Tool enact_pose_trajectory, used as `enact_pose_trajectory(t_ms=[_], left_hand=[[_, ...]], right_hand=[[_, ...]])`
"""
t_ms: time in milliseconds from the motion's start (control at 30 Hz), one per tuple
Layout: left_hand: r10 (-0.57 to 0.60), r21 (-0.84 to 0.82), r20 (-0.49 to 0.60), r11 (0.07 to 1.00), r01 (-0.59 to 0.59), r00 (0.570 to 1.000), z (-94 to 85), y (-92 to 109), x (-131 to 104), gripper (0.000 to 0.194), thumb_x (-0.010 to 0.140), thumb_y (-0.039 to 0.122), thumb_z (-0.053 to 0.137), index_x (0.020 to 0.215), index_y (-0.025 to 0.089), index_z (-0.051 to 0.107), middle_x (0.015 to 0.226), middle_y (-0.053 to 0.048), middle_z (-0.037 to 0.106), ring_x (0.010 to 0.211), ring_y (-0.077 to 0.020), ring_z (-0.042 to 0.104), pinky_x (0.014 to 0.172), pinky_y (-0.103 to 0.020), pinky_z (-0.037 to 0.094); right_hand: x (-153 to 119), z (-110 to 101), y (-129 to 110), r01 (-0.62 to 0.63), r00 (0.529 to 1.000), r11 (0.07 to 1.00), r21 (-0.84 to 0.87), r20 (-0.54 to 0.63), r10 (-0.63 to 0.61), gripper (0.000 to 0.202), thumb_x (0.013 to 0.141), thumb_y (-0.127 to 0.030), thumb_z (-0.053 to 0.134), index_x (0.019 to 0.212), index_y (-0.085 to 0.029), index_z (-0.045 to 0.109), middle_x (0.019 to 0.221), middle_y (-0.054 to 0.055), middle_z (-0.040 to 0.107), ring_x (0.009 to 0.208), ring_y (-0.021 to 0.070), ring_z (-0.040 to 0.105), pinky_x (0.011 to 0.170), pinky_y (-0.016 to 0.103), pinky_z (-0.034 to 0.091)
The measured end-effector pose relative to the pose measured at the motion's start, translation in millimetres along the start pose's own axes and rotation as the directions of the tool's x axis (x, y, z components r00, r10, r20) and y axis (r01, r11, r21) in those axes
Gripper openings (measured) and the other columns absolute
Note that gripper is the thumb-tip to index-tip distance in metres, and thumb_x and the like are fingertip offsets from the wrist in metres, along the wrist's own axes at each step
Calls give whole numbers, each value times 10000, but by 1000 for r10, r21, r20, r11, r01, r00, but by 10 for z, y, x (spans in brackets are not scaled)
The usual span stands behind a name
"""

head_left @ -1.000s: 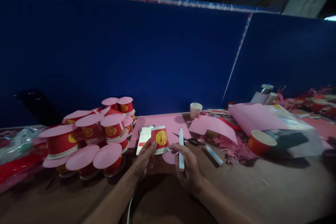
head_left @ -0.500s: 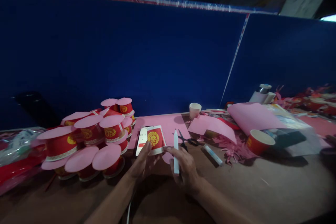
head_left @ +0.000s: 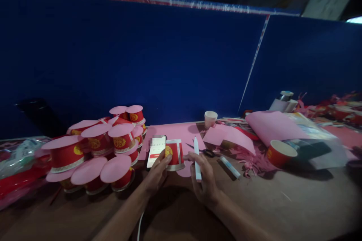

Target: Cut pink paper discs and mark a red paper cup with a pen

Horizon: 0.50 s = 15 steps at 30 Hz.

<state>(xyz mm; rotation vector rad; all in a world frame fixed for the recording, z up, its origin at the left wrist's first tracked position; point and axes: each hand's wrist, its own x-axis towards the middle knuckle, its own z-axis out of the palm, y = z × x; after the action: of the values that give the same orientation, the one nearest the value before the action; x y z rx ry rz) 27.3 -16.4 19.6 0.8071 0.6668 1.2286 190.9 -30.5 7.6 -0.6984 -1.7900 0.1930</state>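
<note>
My left hand [head_left: 156, 176] is closed round the left side of a red paper cup [head_left: 176, 154] with a gold emblem and a white rim. The cup stands bottom up, its rim low, and a pale seam strip shows on its wall. In my right hand [head_left: 206, 180] is a slim white pen-like tube [head_left: 197, 160], its narrow tip pointing up and away. The right fingertips come close to the cup's right edge; whether they touch it I cannot tell. Below the cup lies a pink paper disc [head_left: 185, 171], and a phone [head_left: 156, 151] rests behind my left hand.
Red cups topped with pink discs [head_left: 94, 130] are stacked at left. Scissors [head_left: 208, 153], a capped tube [head_left: 229, 167], pink paper scraps [head_left: 230, 137] and an upright red cup [head_left: 279, 154] lie to the right. A blue partition [head_left: 169, 56] closes off the back.
The cup has turned in my left hand, its emblem moving left and its seam coming into view. Both hands and the white tube have shifted slightly right.
</note>
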Motion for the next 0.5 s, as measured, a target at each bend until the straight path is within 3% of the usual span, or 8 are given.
enact_pose_trajectory(t_ms=[233, 500], left_hand=[[43, 351, 106, 933, -78, 993, 22, 2, -60, 431, 732, 250, 647, 1154, 217, 564, 1162, -71, 610, 1063, -247, 545, 897, -321, 408], [0, 391, 132, 919, -52, 991, -6, 22, -47, 461, 692, 249, 685, 1135, 201, 566, 1117, -101, 626, 979, -261, 589, 840, -353, 450]], right_hand=[[-18, -6, 61, -23, 988, 997, 70, -148, 34, 408, 882, -116, 382, 1280, -204, 390, 1027, 107, 586, 952, 224, 574, 841, 442, 488], [-38, -28, 53, -21, 989, 996, 91, -144, 34, 399, 900, -183, 365, 1298, -209, 385, 1080, 121, 554, 961, 248, 568, 824, 451, 498]])
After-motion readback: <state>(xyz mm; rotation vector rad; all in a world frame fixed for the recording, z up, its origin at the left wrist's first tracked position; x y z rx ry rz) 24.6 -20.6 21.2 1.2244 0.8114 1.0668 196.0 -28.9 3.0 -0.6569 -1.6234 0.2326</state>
